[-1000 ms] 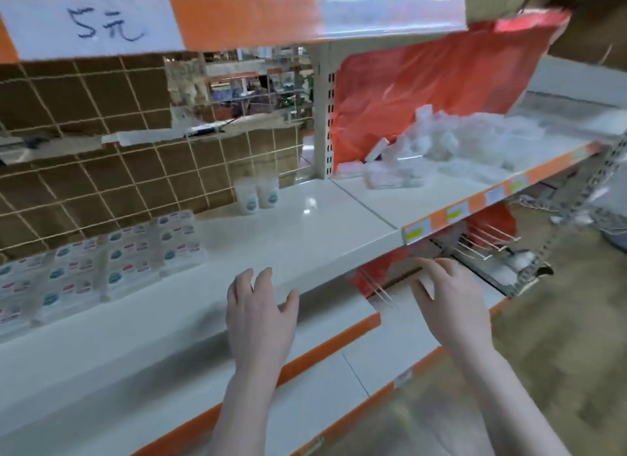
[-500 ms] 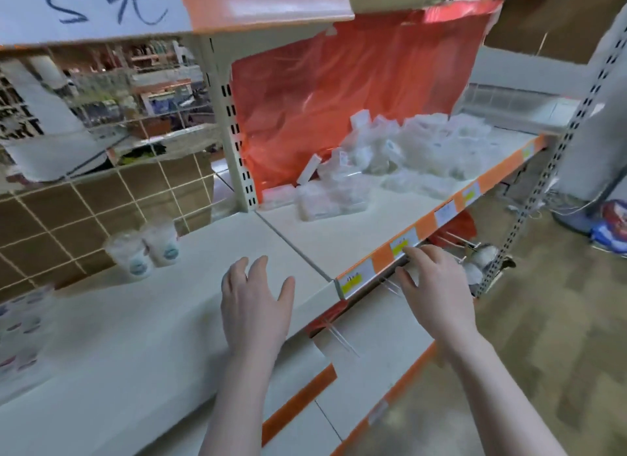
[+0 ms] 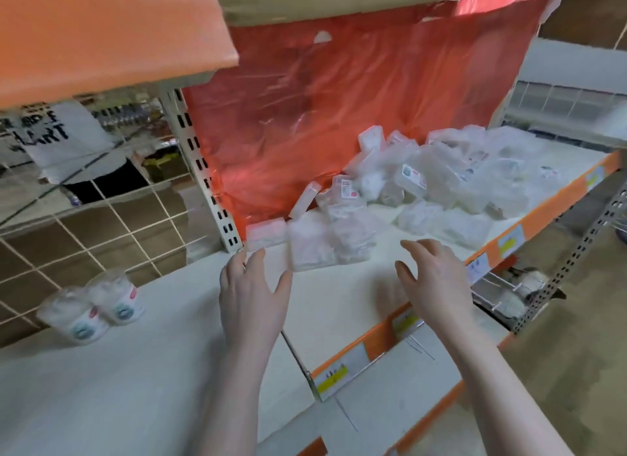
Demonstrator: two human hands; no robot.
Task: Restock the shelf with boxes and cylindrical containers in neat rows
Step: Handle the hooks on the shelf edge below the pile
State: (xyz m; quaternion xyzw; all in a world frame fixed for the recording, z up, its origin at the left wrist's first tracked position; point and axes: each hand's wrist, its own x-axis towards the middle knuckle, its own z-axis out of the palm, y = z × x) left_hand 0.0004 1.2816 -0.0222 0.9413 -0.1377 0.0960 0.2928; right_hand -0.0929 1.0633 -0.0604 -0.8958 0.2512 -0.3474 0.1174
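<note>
From the head camera, your left hand point(image 3: 249, 296) and right hand point(image 3: 432, 282) both hover palm-down over the white metal shelf point(image 3: 339, 299), fingers spread and relaxed, gripping nothing. The task's stock lies just ahead of them: a loose heap of clear plastic boxes point(image 3: 424, 191) tumbled against the red plastic sheet point(image 3: 339, 116) at the back, the nearest box point(image 3: 312, 248) close to your left fingertips. Two clear cylindrical containers with white contents point(image 3: 98, 306) stand together well off to your left, on the neighbouring shelf bay.

The boxes lean on one another, so pulling one from the bottom would likely bring others sliding toward the orange shelf edge point(image 3: 502, 241) and over it. They look slick and light; grabbing several at once invites a drop.
</note>
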